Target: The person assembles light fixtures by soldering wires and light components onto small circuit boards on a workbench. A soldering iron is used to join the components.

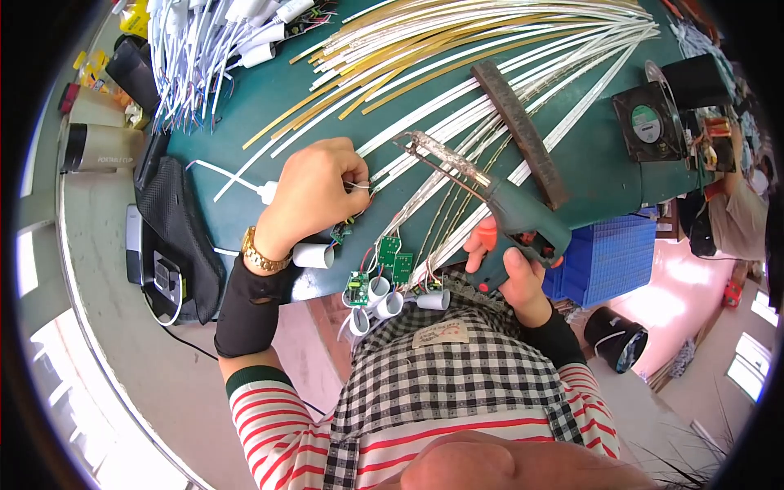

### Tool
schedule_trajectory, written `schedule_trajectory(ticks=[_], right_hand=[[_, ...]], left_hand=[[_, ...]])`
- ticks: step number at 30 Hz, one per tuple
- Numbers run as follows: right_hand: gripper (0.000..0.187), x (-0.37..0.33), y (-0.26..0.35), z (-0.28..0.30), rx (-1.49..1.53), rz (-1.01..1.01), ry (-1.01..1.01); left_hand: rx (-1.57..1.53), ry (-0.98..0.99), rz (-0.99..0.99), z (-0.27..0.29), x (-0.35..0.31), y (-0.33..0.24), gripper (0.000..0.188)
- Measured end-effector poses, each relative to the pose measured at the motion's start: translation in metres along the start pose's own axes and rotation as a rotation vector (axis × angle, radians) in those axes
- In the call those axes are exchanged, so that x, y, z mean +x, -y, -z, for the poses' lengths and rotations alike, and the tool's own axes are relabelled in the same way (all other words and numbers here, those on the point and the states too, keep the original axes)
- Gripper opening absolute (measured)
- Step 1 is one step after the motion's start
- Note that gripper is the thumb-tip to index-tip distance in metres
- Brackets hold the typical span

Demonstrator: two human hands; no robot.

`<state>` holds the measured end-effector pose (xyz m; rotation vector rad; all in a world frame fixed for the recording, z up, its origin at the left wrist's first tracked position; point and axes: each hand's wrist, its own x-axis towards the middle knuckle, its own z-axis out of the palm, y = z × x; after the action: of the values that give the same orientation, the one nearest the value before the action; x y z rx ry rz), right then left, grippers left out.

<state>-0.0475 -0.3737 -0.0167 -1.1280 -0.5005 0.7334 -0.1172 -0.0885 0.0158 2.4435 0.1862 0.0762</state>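
Green worktop [594, 186] carries many white and yellow strips [457, 51], and one dark bar [518, 133] lies across some of them. My left hand [314, 192] is closed, its fingertips pinching a thin wire [359, 186] beside some strip ends. My right hand [524, 282] grips the green soldering gun [529, 214] by its handle; I cannot tell if its tip touches the strips. Near me, at the worktop's edge, are green circuit boards [402, 268] with white tubes [389, 305].

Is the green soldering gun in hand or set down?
In hand: the right hand grips the soldering gun by its handle, with its tip over the table. Whether it is switched on, I cannot tell.
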Motion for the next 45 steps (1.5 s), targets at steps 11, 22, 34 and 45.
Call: schedule_trajectory(ticks=[11, 22, 34, 45], right_hand=[[0.047, 0.005, -0.008, 0.008, 0.059, 0.024, 0.046], [0.054, 0.005, -0.013, 0.011, -0.004, 0.089, 0.058], [0.044, 0.006, -0.009, 0.009, 0.083, 0.042, 0.080], [0.044, 0.005, -0.011, 0.012, 0.112, 0.058, 0.113]], left_hand=[[-0.001, 0.002, 0.003, 0.002, 0.000, -0.001, 0.008], [-0.010, 0.006, -0.020, 0.002, 0.001, 0.002, 0.008], [-0.144, 0.121, -0.093, 0.014, -0.002, 0.008, 0.013], [-0.331, 0.136, 0.215, 0.015, -0.003, 0.013, 0.006]])
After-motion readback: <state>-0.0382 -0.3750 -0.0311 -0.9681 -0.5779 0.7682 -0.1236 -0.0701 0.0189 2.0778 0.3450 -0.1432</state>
